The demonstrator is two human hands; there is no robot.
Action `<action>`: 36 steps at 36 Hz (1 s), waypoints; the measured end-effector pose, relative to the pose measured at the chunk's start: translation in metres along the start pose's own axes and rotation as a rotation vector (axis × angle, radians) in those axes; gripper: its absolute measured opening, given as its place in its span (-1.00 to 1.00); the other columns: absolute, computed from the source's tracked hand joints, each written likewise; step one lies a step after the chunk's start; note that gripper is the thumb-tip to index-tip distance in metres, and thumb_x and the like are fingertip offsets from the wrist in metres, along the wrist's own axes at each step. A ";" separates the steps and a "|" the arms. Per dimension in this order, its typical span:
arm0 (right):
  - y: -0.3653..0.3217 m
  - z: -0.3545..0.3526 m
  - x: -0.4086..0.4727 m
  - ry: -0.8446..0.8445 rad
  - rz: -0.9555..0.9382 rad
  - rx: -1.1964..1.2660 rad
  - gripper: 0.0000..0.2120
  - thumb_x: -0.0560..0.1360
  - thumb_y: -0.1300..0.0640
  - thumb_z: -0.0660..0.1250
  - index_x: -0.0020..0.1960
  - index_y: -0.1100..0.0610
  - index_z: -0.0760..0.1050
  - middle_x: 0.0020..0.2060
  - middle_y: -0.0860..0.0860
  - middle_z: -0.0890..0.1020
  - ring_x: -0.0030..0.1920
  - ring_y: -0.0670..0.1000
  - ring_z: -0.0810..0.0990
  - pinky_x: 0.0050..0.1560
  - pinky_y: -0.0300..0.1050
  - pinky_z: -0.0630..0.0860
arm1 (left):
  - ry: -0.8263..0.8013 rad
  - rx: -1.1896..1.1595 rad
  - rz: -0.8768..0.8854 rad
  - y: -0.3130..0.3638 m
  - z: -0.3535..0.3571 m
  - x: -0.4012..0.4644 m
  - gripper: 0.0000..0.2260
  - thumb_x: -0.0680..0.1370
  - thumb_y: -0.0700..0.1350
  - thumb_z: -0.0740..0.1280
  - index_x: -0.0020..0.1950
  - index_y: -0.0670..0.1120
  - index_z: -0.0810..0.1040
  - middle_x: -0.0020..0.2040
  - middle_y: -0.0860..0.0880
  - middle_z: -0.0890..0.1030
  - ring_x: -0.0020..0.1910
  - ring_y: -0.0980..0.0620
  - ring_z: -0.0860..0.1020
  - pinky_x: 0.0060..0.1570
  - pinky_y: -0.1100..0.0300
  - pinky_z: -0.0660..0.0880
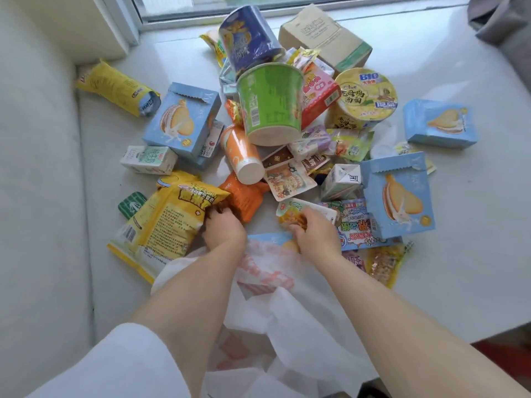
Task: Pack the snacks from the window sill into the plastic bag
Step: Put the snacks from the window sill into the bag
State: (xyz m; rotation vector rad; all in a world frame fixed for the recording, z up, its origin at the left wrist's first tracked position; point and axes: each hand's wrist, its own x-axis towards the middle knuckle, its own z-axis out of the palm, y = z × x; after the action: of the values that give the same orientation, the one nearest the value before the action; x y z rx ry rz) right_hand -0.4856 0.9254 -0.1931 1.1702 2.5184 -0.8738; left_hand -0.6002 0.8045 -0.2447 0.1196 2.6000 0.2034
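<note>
A heap of snacks covers the white window sill [459,268]. My left hand [222,229] grips the edge of a big yellow popcorn bag [169,222], next to an orange packet [244,196]. My right hand [314,234] is closed on a small packet with a yellow-orange picture [296,209]. The white plastic bag with orange print [275,300] lies crumpled under and between my forearms, at the sill's near edge. A blue box shows through its upper part. Behind the hands a green noodle cup [270,101] lies tipped over.
Blue biscuit boxes [184,119] [398,193] [439,123], a dark blue cup [247,38], a yellow noodle bowl [363,96], milk cartons [148,159], a brown box [324,35] and a yellow sleeve [117,87] lie around. The window frame [138,18] is behind, a pale cushion [37,196] left.
</note>
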 end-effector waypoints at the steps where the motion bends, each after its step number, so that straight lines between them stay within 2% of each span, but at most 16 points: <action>1: 0.004 0.000 0.000 0.039 -0.034 -0.081 -0.79 0.53 0.01 0.27 0.06 0.13 0.46 0.03 0.04 0.49 0.13 0.11 0.42 -0.02 -0.04 0.33 | 0.009 0.015 0.016 -0.001 0.000 0.001 -0.70 0.55 -0.09 0.24 0.28 -0.06 0.43 0.26 -0.13 0.42 0.24 -0.15 0.41 0.15 -0.01 0.39; 3: 0.010 0.000 0.000 0.117 -0.080 -0.231 -0.68 0.52 -0.02 0.28 0.18 0.14 0.48 0.20 0.05 0.42 0.22 0.10 0.32 0.17 -0.02 0.29 | 0.012 -0.004 0.032 -0.002 -0.004 0.002 -0.68 0.52 -0.07 0.29 0.26 -0.06 0.42 0.22 -0.12 0.49 0.20 -0.14 0.47 0.09 0.00 0.43; 5: 0.013 -0.001 0.000 0.133 -0.105 -0.280 -0.66 0.50 -0.03 0.31 0.20 0.12 0.49 0.30 0.04 0.35 0.31 0.10 0.26 0.27 0.00 0.22 | 0.015 -0.049 0.013 -0.003 -0.007 0.000 -0.60 0.49 -0.02 0.34 0.29 -0.07 0.36 0.20 -0.12 0.52 0.17 -0.16 0.51 0.08 0.00 0.45; 10: 0.017 -0.001 0.004 0.109 -0.135 -0.308 -0.65 0.51 -0.06 0.28 0.22 0.09 0.48 0.36 0.04 0.30 0.39 0.09 0.20 0.39 0.02 0.09 | 0.012 -0.105 0.004 -0.004 -0.009 -0.015 -0.51 0.49 -0.02 0.34 0.33 -0.07 0.23 0.17 -0.14 0.53 0.12 -0.20 0.54 0.02 -0.02 0.47; 14: 0.023 0.000 0.000 0.145 -0.145 -0.244 -0.65 0.53 -0.05 0.25 0.21 0.15 0.47 0.30 0.06 0.36 0.33 0.09 0.28 0.37 0.01 0.15 | 0.000 -0.135 0.080 -0.008 -0.011 -0.023 -0.58 0.55 -0.04 0.20 0.41 0.09 0.25 0.21 -0.10 0.51 0.12 -0.18 0.52 0.02 0.01 0.47; 18: 0.032 0.002 -0.008 0.198 -0.173 -0.186 -0.66 0.53 -0.03 0.26 0.13 0.21 0.48 0.22 0.07 0.41 0.26 0.10 0.34 0.26 0.00 0.25 | 0.029 -0.158 0.163 -0.005 -0.019 -0.033 -0.70 0.61 -0.05 0.07 0.29 0.00 0.44 0.23 -0.13 0.47 0.17 -0.18 0.45 0.06 0.01 0.39; 21: 0.037 0.002 -0.013 0.245 -0.091 0.008 -0.67 0.53 -0.02 0.28 0.10 0.24 0.45 0.13 0.09 0.43 0.15 0.09 0.38 0.09 -0.06 0.34 | 0.097 -0.191 0.204 0.001 -0.023 -0.043 -0.75 0.59 -0.06 0.10 0.19 -0.08 0.45 0.17 -0.12 0.48 0.14 -0.16 0.44 0.06 0.00 0.40; 24: 0.049 0.001 -0.021 0.304 0.048 0.187 -0.67 0.54 -0.01 0.28 0.10 0.26 0.44 0.10 0.11 0.42 0.11 0.09 0.40 -0.05 -0.11 0.32 | 0.166 -0.258 0.266 0.013 -0.028 -0.055 -0.78 0.55 -0.02 0.21 0.12 -0.10 0.45 0.14 -0.09 0.50 0.15 -0.12 0.44 0.06 0.01 0.44; 26: 0.065 0.000 -0.026 0.361 0.143 0.227 -0.68 0.53 0.00 0.28 0.08 0.25 0.45 0.10 0.11 0.44 0.11 0.11 0.42 -0.03 -0.08 0.34 | 0.204 -0.252 0.317 0.025 -0.030 -0.064 -0.76 0.53 0.01 0.27 0.12 -0.08 0.44 0.10 -0.06 0.51 0.14 -0.07 0.45 0.02 0.06 0.44; 28: 0.084 0.001 -0.030 0.394 0.254 0.279 -0.67 0.52 0.01 0.30 0.11 0.26 0.48 0.13 0.13 0.45 0.14 0.14 0.43 0.07 -0.07 0.36 | 0.205 -0.260 0.387 0.040 -0.031 -0.074 -0.77 0.54 0.02 0.30 0.13 -0.06 0.44 0.07 -0.03 0.53 0.08 -0.04 0.48 -0.06 0.11 0.43; 32: 0.121 0.000 -0.041 0.409 0.449 0.366 -0.62 0.48 0.00 0.36 0.16 0.25 0.53 0.20 0.15 0.44 0.25 0.15 0.39 0.24 -0.06 0.32 | 0.023 -0.268 0.585 0.073 -0.020 -0.096 -0.80 0.54 0.03 0.32 0.07 -0.04 0.43 -0.04 0.03 0.55 -0.07 -0.02 0.52 -0.10 0.06 0.49; 36: 0.154 -0.005 -0.050 0.375 0.486 0.340 -0.59 0.46 -0.03 0.39 0.18 0.22 0.55 0.28 0.10 0.40 0.31 0.13 0.31 0.29 -0.01 0.30 | -0.231 -0.143 0.712 0.105 0.003 -0.120 -0.82 0.55 0.04 0.31 -0.02 -0.02 0.37 -0.08 0.04 0.53 -0.07 -0.04 0.51 -0.12 0.09 0.43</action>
State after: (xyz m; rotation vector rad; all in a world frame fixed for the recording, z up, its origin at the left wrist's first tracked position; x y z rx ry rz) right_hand -0.3364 0.9750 -0.2327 2.1144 2.2116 -1.0430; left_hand -0.4908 0.8933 -0.1698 0.9561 2.2033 0.5837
